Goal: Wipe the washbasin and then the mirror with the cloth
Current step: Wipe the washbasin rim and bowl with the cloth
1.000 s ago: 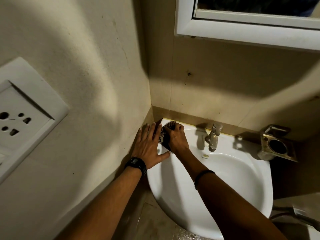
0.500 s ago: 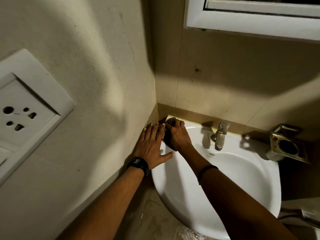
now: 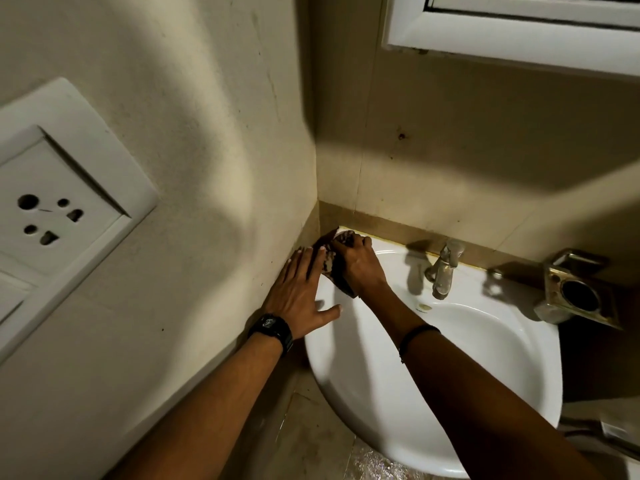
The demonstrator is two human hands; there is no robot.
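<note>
A white washbasin (image 3: 485, 344) is fixed in the wall corner. My right hand (image 3: 358, 263) presses a dark patterned cloth (image 3: 332, 268) onto the basin's back left corner, fingers closed over it. My left hand (image 3: 299, 294), with a black watch on the wrist, lies flat with fingers spread on the basin's left rim against the wall, touching the cloth's edge. Only the white lower frame of the mirror (image 3: 519, 39) shows at the top right; its glass is almost out of view.
A metal tap (image 3: 445, 268) stands at the basin's back middle. A metal soap holder (image 3: 581, 292) is mounted on the right wall. A white socket plate (image 3: 59, 209) sits on the left wall. Tiled floor shows below the basin.
The view has shifted slightly, so the basin sits more to the right and the mirror frame higher. Both hands stay at the basin's back left corner with the cloth.
</note>
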